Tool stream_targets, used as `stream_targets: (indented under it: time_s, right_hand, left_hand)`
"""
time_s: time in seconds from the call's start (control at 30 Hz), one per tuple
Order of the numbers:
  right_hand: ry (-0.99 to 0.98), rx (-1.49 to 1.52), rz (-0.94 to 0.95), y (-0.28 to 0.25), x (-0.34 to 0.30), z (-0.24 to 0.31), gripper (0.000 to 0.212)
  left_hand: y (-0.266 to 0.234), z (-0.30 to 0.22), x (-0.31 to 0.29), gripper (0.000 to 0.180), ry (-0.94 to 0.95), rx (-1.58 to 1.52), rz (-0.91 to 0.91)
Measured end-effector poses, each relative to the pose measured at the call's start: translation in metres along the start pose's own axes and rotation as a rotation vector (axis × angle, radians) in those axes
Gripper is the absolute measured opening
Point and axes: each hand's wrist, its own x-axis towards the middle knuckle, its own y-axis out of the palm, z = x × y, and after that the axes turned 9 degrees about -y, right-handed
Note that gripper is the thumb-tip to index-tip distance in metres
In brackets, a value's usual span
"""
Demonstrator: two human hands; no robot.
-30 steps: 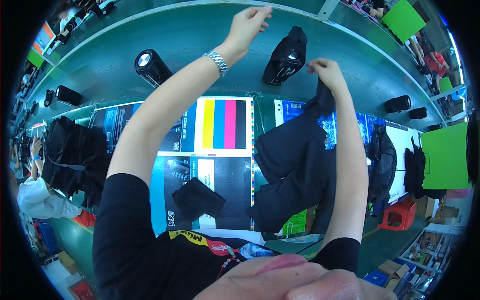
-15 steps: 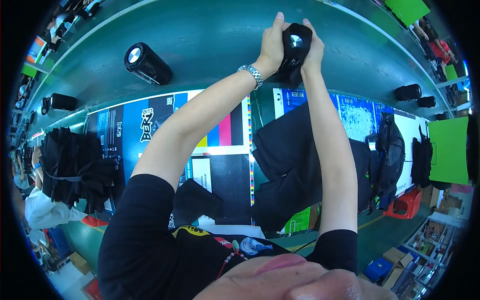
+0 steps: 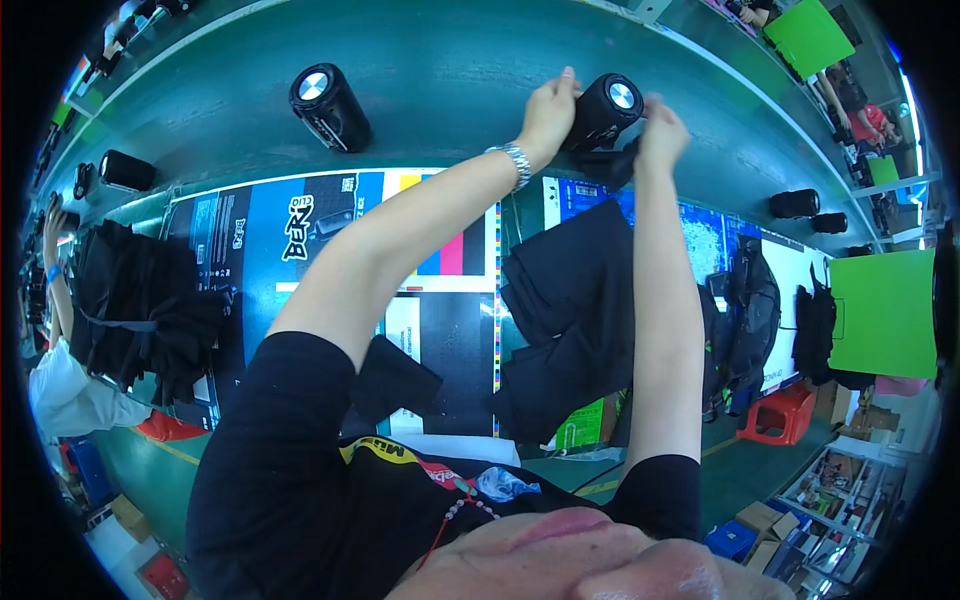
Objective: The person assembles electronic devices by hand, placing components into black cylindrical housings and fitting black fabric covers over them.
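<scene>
A black cylindrical speaker (image 3: 612, 102) with a shiny silver disc on its end is at the far side of my bench, tilted up to the right. My left hand (image 3: 548, 120), with a metal bracelet at its wrist, grips the speaker's left side. My right hand (image 3: 663, 138) is just right of the speaker, a small gap apart from it, its fingers partly hidden and slightly blurred. A piece of black cloth (image 3: 612, 168) hangs below the speaker, by my right hand; whether the fingers touch it is unclear.
Another black speaker (image 3: 331, 108) stands on the green conveyor (image 3: 450, 60) at left, with smaller ones (image 3: 127, 171) beyond. Black cloth pouches (image 3: 570, 290) lie on the printed sheets before me. A black cloth pile (image 3: 140, 310) is at left; a red stool (image 3: 777, 415) at right.
My right hand has come off the speaker and moved right and down. The speaker has shifted slightly down and right, turning its disc to the right. The other speaker appears further right.
</scene>
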Motion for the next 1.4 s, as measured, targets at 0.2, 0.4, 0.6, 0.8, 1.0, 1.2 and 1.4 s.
stream_targets:
  time_s: [0.2, 0.4, 0.6, 0.8, 1.0, 1.2, 1.4]
  right_hand:
    - [0.418, 0.892, -0.02, -0.108, 0.004, 0.083, 0.029]
    - [0.632, 0.976, 0.601, -0.039, -0.113, 0.12, 0.02]
    - [0.639, 1.131, 0.701, -0.011, -0.173, 0.118, 0.045]
    - [0.632, 0.707, 0.566, -0.012, -0.209, 0.114, 0.038]
    - [0.68, 0.7, 0.802, -0.01, -0.226, 0.121, 0.05]
    - [0.785, 0.899, 0.838, -0.005, -0.227, 0.105, 0.043]
    - [0.762, 0.612, 0.95, -0.005, -0.224, 0.106, 0.049]
  left_hand:
    - [-0.062, -0.064, -0.074, 0.055, 0.076, 0.109, 0.226]
    - [-0.104, -0.079, -0.178, 0.044, -0.132, 0.211, 0.518]
    - [-0.176, -0.058, -0.204, 0.031, -0.4, -0.099, 0.257]
    - [-0.196, -0.049, -0.222, 0.034, -0.29, -0.321, 0.106]
    - [-0.197, -0.054, -0.229, 0.034, -0.294, -0.397, 0.167]
    - [-0.195, -0.049, -0.232, 0.034, -0.218, -0.39, 0.212]
    - [-0.198, -0.044, -0.229, 0.034, 0.04, -0.122, 0.171]
